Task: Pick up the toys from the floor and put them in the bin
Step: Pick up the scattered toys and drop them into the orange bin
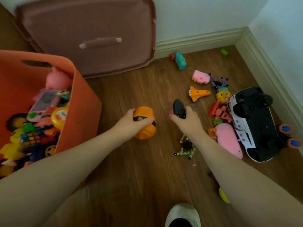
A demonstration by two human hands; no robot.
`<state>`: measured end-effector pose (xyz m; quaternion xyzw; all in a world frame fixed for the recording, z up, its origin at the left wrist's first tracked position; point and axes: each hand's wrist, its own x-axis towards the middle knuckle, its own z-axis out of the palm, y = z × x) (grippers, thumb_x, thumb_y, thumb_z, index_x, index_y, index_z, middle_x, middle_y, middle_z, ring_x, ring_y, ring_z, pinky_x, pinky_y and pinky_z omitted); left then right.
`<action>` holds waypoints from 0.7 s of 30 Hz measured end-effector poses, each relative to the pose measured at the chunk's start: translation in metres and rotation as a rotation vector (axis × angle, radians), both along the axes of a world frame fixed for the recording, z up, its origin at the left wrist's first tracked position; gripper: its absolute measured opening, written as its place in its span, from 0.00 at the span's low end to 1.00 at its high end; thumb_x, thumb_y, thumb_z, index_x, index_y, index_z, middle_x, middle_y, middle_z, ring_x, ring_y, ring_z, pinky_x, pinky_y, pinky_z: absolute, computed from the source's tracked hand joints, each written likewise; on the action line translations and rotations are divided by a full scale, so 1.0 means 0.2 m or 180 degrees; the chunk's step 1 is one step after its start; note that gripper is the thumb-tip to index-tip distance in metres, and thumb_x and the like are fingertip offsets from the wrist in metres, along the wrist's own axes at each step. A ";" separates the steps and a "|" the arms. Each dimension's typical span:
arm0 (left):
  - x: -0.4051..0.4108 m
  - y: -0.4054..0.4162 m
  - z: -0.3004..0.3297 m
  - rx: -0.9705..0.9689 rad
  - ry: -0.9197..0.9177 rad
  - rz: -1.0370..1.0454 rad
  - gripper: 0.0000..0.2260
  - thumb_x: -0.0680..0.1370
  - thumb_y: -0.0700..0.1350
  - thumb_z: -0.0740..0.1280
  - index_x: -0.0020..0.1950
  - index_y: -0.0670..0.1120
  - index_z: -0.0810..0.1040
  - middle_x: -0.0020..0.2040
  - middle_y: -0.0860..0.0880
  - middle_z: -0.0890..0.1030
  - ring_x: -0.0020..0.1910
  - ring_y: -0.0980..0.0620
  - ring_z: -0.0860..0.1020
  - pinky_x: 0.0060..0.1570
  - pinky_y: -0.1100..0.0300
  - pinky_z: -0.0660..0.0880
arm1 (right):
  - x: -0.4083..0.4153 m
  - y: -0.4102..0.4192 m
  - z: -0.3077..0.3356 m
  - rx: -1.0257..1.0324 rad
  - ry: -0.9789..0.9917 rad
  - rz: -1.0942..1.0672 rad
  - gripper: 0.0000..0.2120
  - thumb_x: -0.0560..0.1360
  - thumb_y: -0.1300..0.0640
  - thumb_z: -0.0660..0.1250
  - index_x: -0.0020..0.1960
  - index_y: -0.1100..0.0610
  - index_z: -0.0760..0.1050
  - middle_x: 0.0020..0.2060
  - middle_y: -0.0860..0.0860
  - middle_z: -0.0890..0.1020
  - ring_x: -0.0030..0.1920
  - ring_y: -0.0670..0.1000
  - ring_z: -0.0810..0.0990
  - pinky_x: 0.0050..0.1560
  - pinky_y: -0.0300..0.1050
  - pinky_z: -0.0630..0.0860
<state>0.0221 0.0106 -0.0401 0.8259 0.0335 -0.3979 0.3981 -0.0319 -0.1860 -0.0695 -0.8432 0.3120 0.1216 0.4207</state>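
Now at the carry step: both hands hold a toy above the floor, and neither toy is in the bin (82, 89) yet. My left hand (131, 119) grasps an orange toy (145, 126), fingers curled over its top across a dark band; my right hand (186, 118) grips a black toy (177, 108), thumb and fingers wrapped round its lower part, a pink bit showing at the fingertips. Next, I judge, both hands should swing left and release over the bin's open mouth, left hand first since it is nearer.

The bin is orange, soft-walled, with a slot handle in its rim, and stands at my left, already well filled. The orange toy is rounded and ribbed, bulky for one hand. The black toy is smooth and oval; I cannot tell what it is.

Many toys remain on the floor at right: a shuttle (199, 93), a pink block (200, 77), a teal toy (180, 61), an overturned car (255, 125), a pink case (229, 140) and a spider-like fidget (186, 145) just below my right wrist. A lid (88, 35) leans against the wall.
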 end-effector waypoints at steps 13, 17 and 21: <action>-0.02 0.86 0.69 -0.0302 -0.2959 0.0283 0.39 0.68 0.56 0.72 0.73 0.55 0.54 0.68 0.54 0.67 0.63 0.59 0.68 0.58 0.67 0.67 | 0.29 0.91 0.87 0.3262 -0.0721 0.0449 0.12 0.76 0.55 0.65 0.58 0.53 0.71 0.49 0.51 0.77 0.52 0.51 0.77 0.55 0.47 0.77; 0.03 1.10 0.56 0.0346 -0.2635 0.1135 0.40 0.73 0.52 0.70 0.76 0.51 0.49 0.74 0.45 0.57 0.71 0.47 0.60 0.65 0.54 0.63 | 0.33 1.20 0.86 0.1980 -0.0460 0.1123 0.30 0.73 0.48 0.70 0.69 0.54 0.62 0.60 0.50 0.72 0.63 0.53 0.72 0.60 0.49 0.73; 0.03 1.17 0.46 0.1066 -0.2286 0.0860 0.31 0.79 0.47 0.61 0.77 0.50 0.47 0.77 0.45 0.48 0.75 0.42 0.48 0.71 0.43 0.51 | 0.34 1.36 0.74 0.0460 -0.0659 0.1819 0.40 0.74 0.43 0.66 0.76 0.58 0.51 0.74 0.55 0.59 0.72 0.55 0.61 0.69 0.48 0.62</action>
